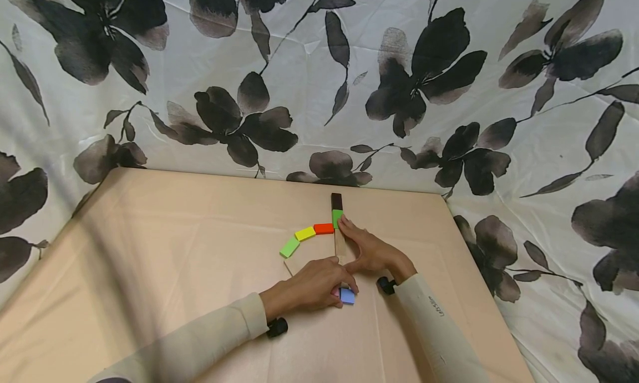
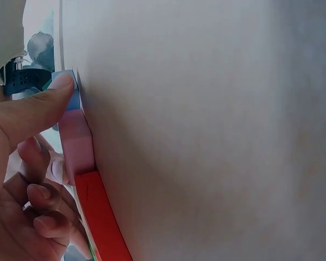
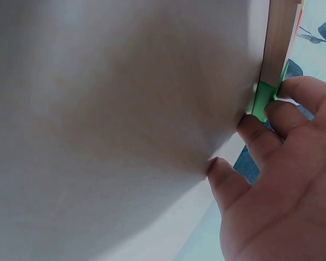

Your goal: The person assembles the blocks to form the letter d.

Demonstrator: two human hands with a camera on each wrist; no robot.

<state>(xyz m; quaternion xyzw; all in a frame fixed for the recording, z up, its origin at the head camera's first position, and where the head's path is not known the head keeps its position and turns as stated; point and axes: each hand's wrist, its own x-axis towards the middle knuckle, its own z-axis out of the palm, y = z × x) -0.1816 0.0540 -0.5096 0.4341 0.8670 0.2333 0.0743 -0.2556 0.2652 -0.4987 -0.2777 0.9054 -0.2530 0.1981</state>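
My left hand (image 1: 317, 283) pinches a blue block (image 1: 347, 296), its thumb on the block in the left wrist view. A pink block (image 2: 77, 142) lies against the blue one, followed by a red block (image 2: 103, 217). My right hand (image 1: 374, 251) touches a green block (image 1: 336, 218) with its fingertips, the fingers fairly straight. Beyond that block sits a black block (image 1: 336, 201); toward me a plain wooden piece (image 1: 340, 244) runs down, partly hidden by the hands. A second red block (image 1: 323, 229), a yellow block (image 1: 305, 233) and a light green block (image 1: 289, 247) curve left.
The blocks lie on a low table with a beige cover (image 1: 199, 222). Behind and to the right hangs a white cloth with dark flowers (image 1: 349, 83). Each wrist wears a black camera mount (image 1: 277, 327). A thin wooden edge (image 1: 288, 269) shows left of the left hand.
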